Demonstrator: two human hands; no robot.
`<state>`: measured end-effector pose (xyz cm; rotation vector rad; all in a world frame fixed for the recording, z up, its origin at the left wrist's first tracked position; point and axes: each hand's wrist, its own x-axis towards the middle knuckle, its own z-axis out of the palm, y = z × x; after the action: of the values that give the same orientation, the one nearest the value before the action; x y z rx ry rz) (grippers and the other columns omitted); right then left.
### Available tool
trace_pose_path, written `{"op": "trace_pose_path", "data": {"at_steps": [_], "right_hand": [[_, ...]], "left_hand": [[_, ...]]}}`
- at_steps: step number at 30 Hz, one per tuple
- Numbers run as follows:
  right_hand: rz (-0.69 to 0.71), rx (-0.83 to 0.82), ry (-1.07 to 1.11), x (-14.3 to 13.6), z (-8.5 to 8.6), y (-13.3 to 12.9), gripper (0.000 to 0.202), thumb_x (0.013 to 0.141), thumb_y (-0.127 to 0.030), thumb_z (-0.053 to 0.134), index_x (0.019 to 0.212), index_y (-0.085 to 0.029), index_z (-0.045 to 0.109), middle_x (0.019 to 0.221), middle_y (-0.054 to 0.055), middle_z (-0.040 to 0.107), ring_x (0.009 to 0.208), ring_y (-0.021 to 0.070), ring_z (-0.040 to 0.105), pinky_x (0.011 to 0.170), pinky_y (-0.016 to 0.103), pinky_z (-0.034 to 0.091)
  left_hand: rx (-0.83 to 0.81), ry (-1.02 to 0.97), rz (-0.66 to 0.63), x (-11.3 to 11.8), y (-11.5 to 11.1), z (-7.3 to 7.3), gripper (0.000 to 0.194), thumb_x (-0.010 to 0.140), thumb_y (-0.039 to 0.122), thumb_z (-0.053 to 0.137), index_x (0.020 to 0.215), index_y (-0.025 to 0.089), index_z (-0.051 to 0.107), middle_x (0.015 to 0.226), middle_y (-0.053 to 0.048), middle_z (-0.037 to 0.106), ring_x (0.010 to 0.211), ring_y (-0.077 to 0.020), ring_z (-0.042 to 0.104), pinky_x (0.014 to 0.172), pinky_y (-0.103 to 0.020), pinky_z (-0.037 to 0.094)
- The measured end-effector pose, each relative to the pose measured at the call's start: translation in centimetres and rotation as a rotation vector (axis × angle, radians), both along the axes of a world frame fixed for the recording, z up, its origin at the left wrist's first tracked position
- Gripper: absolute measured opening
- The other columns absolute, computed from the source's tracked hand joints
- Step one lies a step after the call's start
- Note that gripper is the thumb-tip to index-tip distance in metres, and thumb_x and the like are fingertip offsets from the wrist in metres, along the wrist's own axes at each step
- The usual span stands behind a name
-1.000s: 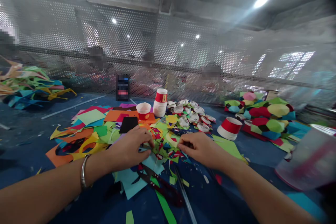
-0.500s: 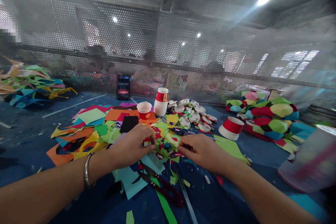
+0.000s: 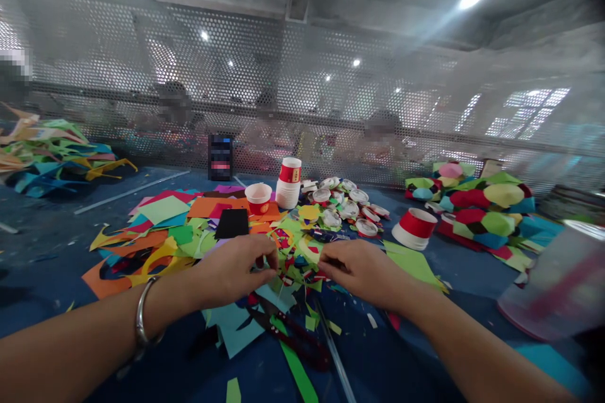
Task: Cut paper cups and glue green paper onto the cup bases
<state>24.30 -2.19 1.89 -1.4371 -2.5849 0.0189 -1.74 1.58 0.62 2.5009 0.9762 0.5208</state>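
My left hand (image 3: 236,272) is raised over the paper scraps, fingers curled toward the thumb. Across a small gap, my right hand (image 3: 362,272) is curled too, its thumb and fingertips pressed together. Anything held in either hand is hidden or too small to make out. Between and behind them lies a heap of small cut paper bits (image 3: 302,258), mostly green and red. Below the hands, dark-handled scissors (image 3: 302,343) rest on the table beside light blue paper (image 3: 236,327) and a green strip (image 3: 299,370).
Stacked paper cups (image 3: 288,192), a single cup (image 3: 258,199) and tipped cups (image 3: 414,228) stand behind. A pile of small round pieces (image 3: 350,209) lies near them. Colourful paper shapes (image 3: 491,208) and a translucent container (image 3: 553,283) are at right; coloured sheets (image 3: 163,211) lie left.
My left hand and wrist have shifted slightly down, its bracelet a little left. My right hand keeps nearly the same place and curl. The things on the table look unchanged.
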Motion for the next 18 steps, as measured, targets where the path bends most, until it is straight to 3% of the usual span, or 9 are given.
{"op": "trace_pose_path", "data": {"at_steps": [3,7,18], "right_hand": [[-0.001,0.007,-0.002,0.0,0.0,0.0,0.019,0.094,-0.025,0.051,0.078,-0.019,0.061,0.072,0.003,0.066,0.063,0.0148,0.054,0.056,0.027,0.029],[0.0,0.024,-0.004,0.0,0.0,-0.1,0.02,0.094,-0.024,0.051,0.077,-0.019,0.061,0.073,0.004,0.066,0.064,0.0152,0.054,0.057,0.028,0.03],[0.0,0.038,-0.02,0.0,0.2,-0.2,0.021,0.095,-0.025,0.05,0.077,-0.019,0.061,0.074,0.005,0.067,0.067,0.017,0.057,0.059,0.028,0.032]], "left_hand": [[0.055,-0.039,0.026,-0.5,0.5,-0.1,0.011,0.086,0.022,0.056,0.093,0.024,0.065,0.091,0.0,0.064,0.084,-0.018,0.06,0.075,-0.03,0.046],[0.125,0.061,-0.069,-0.6,0.4,-0.2,0.016,0.087,0.025,0.057,0.097,0.026,0.07,0.099,-0.003,0.063,0.097,-0.0214,0.058,0.084,-0.034,0.046],[0.129,0.086,-0.081,-0.3,-0.5,0.1,0.01,0.086,0.028,0.058,0.084,0.023,0.067,0.089,-0.002,0.065,0.087,-0.02,0.06,0.074,-0.031,0.045]]}}
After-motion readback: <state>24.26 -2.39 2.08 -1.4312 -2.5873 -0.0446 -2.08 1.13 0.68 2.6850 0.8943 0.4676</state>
